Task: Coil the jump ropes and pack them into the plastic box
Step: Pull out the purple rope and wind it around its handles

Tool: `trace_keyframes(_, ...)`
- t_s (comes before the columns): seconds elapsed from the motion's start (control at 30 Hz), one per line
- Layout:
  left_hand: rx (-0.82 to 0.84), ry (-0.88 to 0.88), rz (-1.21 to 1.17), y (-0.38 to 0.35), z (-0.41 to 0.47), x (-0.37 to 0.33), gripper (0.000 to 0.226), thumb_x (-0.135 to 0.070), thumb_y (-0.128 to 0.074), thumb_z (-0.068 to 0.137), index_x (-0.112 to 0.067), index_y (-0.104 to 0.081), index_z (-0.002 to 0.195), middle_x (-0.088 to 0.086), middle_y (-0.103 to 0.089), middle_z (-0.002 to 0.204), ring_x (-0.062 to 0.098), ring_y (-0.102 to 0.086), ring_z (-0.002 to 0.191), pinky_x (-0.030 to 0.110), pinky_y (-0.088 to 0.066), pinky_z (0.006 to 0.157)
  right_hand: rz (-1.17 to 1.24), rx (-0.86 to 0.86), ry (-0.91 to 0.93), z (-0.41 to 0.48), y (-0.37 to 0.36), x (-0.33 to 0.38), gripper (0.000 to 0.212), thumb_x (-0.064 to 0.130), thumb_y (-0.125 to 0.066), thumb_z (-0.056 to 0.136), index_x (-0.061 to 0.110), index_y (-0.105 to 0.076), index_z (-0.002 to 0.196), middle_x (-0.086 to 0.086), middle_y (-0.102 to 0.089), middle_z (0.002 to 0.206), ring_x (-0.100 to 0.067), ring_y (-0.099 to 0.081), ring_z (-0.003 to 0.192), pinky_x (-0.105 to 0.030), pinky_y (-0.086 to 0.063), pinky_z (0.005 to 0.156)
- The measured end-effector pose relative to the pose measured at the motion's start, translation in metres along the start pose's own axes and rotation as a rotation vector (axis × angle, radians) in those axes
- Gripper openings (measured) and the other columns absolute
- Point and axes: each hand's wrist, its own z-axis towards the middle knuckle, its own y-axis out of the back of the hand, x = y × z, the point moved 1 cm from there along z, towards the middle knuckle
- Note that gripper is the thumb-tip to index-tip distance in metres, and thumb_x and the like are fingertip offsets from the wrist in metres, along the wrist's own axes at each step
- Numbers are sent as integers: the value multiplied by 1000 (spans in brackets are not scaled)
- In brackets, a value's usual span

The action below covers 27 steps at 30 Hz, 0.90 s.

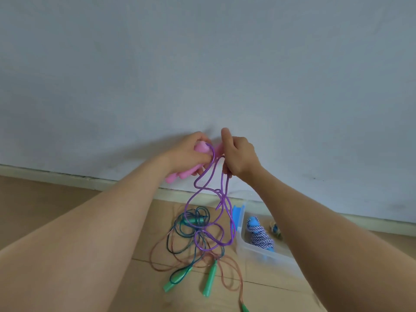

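Note:
My left hand (191,154) grips the pink handles (177,175) of a purple jump rope (210,212), raised in front of the wall. My right hand (238,157) pinches the purple cord just to the right of them. The cord hangs in loose loops down toward the floor. Below it lie tangled jump ropes with green handles (210,278), one cord dark teal (180,242), another brownish (162,264). A clear plastic box (254,253) sits on the floor at the right, holding a coiled blue-and-white rope (261,236).
A wooden floor (45,199) meets a pale wall (202,64) at a baseboard (67,176). A blue piece (237,212) stands at the box's far end. A small coiled object (275,229) lies beyond the box, partly hidden by my right forearm.

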Motion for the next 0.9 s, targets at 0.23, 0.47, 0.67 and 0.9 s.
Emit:
trace_keyframes(0.23, -35, 13, 125, 14, -10, 9, 29, -6, -72, 83, -22, -73, 107, 10, -76, 85, 16, -73, 68, 44, -64, 71, -454, 359, -77, -8, 17, -13, 29, 23, -47, 96, 7, -71, 100, -13, -76, 73, -25, -74, 55, -33, -61, 56)
trace_keyframes(0.47, 17, -17, 301, 11, -16, -5, 14, -5, -65, 87, -8, -65, 101, 3, -61, 84, 17, -54, 70, 29, -42, 64, -106, 338, -59, -14, 12, 6, 32, 31, -61, 90, 7, -81, 97, -4, -72, 95, -23, -64, 95, -43, -53, 95)
trace_keyframes(0.67, -88, 11, 182, 9, -17, -22, 20, -26, -67, 83, -14, -66, 99, 5, -71, 82, 16, -68, 57, 32, -55, 58, 363, 451, -75, -31, 18, 35, 41, 45, -62, 99, 6, -72, 106, -11, -56, 66, -31, -73, 68, -35, -61, 80)
trace_keyframes(0.9, 56, 120, 130, 16, -27, -21, 46, -39, -86, 77, -8, -66, 104, 2, -60, 63, 20, -52, 53, 32, -46, 59, 242, 163, 26, -19, 45, 18, 36, 38, -75, 96, 3, -78, 89, 1, -36, 57, -16, -32, 52, -27, -32, 47)
